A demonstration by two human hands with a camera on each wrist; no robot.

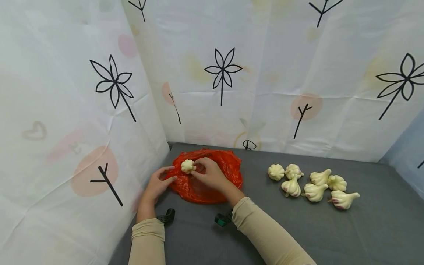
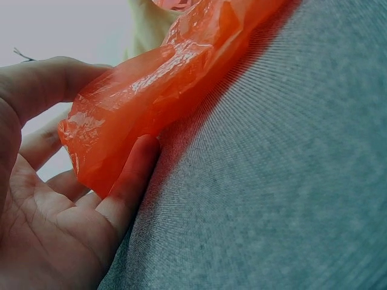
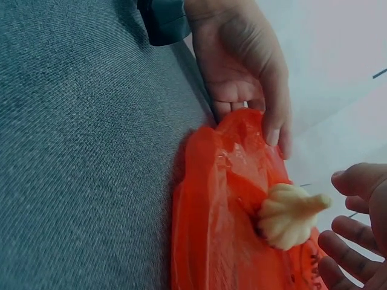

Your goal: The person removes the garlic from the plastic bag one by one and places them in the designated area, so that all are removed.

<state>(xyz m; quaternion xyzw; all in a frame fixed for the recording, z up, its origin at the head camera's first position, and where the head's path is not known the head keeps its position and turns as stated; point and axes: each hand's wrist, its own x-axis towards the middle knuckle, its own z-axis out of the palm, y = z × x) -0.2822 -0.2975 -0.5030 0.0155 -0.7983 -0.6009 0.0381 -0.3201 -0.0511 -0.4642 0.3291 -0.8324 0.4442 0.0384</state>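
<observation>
A red plastic bag lies crumpled on the grey table. A pale garlic bulb is on the bag's far left part; in the right wrist view the garlic bulb points its stem towards the right hand. My left hand holds the bag's left edge, the red plastic lying between thumb and fingers in the left wrist view. Over the bag, my right hand is beside the bulb. Its fingers are spread around the stem, with a visible gap to the bulb.
Several more garlic bulbs lie in a loose group on the right of the table. Patterned white cloth stands behind and to the left, close to the bag's left side.
</observation>
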